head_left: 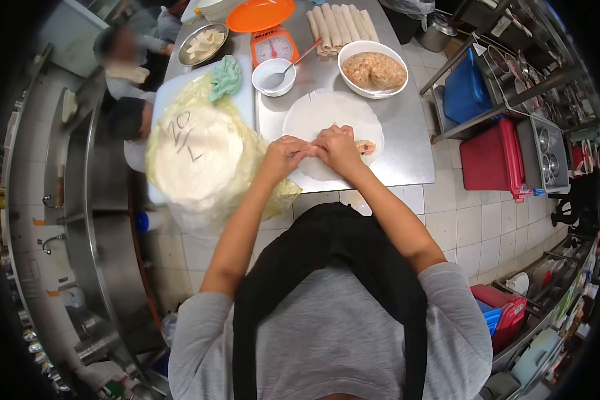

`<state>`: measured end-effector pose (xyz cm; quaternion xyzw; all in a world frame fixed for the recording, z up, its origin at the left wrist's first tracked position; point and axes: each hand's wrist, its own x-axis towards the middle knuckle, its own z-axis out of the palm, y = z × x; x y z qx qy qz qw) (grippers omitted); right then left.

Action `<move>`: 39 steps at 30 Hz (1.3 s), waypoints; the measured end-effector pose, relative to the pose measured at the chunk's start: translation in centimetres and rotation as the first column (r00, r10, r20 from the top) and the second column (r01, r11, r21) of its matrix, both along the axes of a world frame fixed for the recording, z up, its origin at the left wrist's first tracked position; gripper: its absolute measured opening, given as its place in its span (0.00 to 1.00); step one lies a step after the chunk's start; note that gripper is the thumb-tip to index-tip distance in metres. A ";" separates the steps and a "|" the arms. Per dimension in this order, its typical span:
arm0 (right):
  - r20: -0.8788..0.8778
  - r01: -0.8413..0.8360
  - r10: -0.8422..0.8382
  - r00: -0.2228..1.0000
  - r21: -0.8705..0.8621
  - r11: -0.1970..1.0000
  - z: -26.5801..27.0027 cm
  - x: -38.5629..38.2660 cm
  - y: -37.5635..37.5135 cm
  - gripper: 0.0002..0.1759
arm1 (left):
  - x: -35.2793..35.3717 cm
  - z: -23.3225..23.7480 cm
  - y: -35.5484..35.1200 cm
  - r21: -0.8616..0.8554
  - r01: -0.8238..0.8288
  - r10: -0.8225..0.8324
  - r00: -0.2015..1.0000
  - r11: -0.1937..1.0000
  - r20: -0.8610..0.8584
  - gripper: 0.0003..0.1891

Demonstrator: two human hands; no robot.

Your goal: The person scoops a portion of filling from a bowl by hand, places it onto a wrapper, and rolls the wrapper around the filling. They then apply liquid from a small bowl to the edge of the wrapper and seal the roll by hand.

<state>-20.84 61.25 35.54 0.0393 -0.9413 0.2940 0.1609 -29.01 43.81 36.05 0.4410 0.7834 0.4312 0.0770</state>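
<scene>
A round white wrapper sheet (303, 120) lies on the steel table in front of me. A strip of chunky orange-pink filling (365, 147) rests on it, partly covered by my right hand (339, 150). My left hand (288, 157) is over the sheet's left part, its fingers pressed together and meeting those of my right hand. Both hands are closed, and what lies between the fingertips is hidden. Beyond the sheet stand a white bowl of filling (373, 69) and a small white bowl (273, 78) with a metal spoon (287, 72) in it.
Left lies a stack of wrappers in a marked plastic bag (197, 153), beside a green cloth (226, 78). Farther back are rolled wrappers (340, 27), an orange scale (273, 48) and a metal bowl of pale pieces (205, 47). People are at the left; red bins (490, 160) stand right.
</scene>
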 end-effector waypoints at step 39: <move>0.018 -0.007 0.012 1.000 -0.235 0.972 0.6 4.9 8.1 0.16 | 3.7 -1.4 8.4 -0.109 -0.040 0.003 0.946 0.993 -0.324 0.24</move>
